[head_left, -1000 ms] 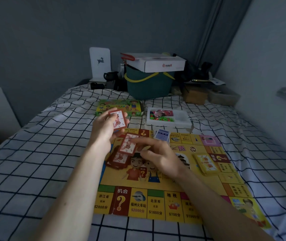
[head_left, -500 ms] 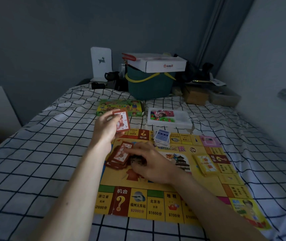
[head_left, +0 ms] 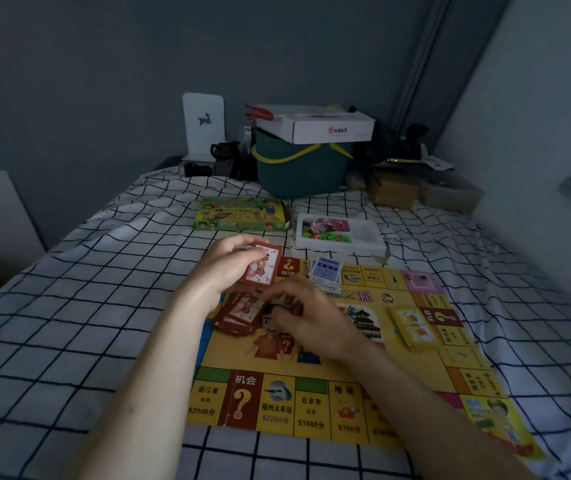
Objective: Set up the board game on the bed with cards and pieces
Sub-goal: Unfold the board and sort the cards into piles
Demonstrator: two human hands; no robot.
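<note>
- The bed (head_left: 69,306), under a checked sheet, carried the yellow game board (head_left: 346,368) spread flat across its middle.
- Beyond the board's far edge lay the green game box (head_left: 240,214), and beside it a white tray (head_left: 341,233) holding small coloured pieces.
- On the board sat a blue card stack (head_left: 325,273) and a yellow card stack (head_left: 414,329).
- The loose red card pile (head_left: 242,313) lay on the board just below the left hand (head_left: 223,268), its long axis slanting away.
- That hand's fingers curled round a red card packet (head_left: 263,266).
- The right hand (head_left: 306,315), nearer the pile, rested curled against its right edge; whether it pinched a card could not be told.
</note>
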